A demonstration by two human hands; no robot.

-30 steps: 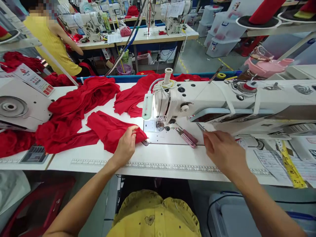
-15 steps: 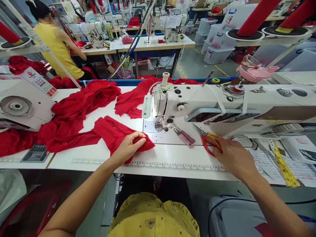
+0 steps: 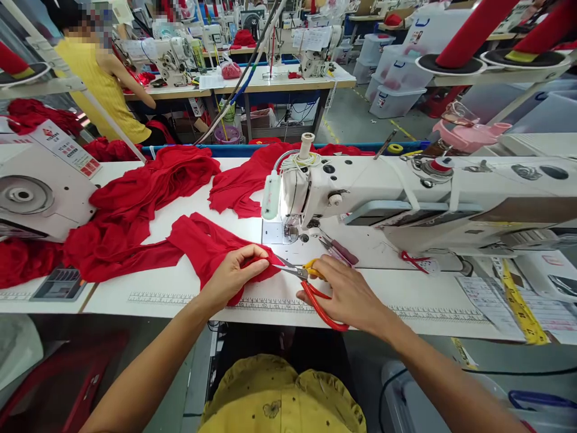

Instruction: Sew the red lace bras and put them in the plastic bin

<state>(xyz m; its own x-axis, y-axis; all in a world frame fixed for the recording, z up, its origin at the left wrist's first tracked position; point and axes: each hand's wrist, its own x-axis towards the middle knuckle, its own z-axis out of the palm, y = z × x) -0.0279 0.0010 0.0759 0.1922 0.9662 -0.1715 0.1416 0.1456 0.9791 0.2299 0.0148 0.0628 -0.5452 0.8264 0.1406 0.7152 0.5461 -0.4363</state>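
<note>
My left hand pinches the edge of a piece of red fabric that lies on the white sewing table. In my right hand is a pair of scissors with one orange and one red handle. Its blades are parted and point left, with the tips at the fabric's edge beside my left fingertips. Whether the blades touch the cloth I cannot tell. Just behind the scissors, a sewing machine stands with its needle area lit. Two small tools, one a dark-handled tool, rest by its base.
More red fabric is heaped on the left, near a second machine. A printed ruler runs along the front edge. Papers and a yellow tape measure lie at right. A co-worker in yellow sits further back.
My right hand has carried the scissors leftward from beside the machine's base to the fabric's edge. My left hand stays nearly in place on the cloth. The view has shifted slightly.
</note>
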